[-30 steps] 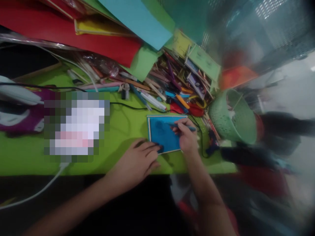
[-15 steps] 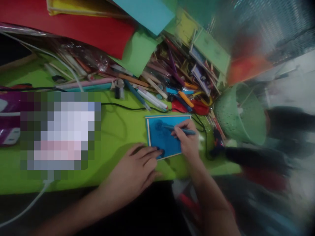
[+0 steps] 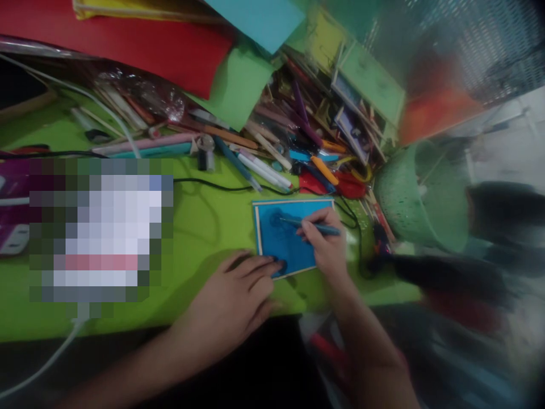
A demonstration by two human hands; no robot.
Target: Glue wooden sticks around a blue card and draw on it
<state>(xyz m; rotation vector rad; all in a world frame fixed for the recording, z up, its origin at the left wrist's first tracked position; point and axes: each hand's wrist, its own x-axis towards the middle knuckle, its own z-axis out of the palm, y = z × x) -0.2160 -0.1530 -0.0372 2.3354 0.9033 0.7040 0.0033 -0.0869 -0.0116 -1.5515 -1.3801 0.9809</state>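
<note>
A blue card (image 3: pixel 298 250) edged with thin pale strips lies on the green table. In my right hand (image 3: pixel 327 244) is a dark blue pen (image 3: pixel 290 220), held between thumb and fingers. Its tip meets the upper left part of the card, where dark drawn lines show faintly. My left hand (image 3: pixel 242 287) lies flat with fingers stretched out, the fingertips resting on the card's lower left corner. The card's right edge is partly hidden behind my right hand.
Behind the card spreads a pile of pens, sticks and scissors (image 3: pixel 355 184). A green basket (image 3: pixel 419 199) stands at the right. A pixelated device (image 3: pixel 114 227) with a white cable (image 3: pixel 63 352) lies at left. A black cord (image 3: pixel 213 184) crosses the table (image 3: pixel 196 221).
The view has shifted slightly, so the basket and card appear a little further right. My right hand keeps the pen on the same part of the card, and my left hand stays on its corner.
</note>
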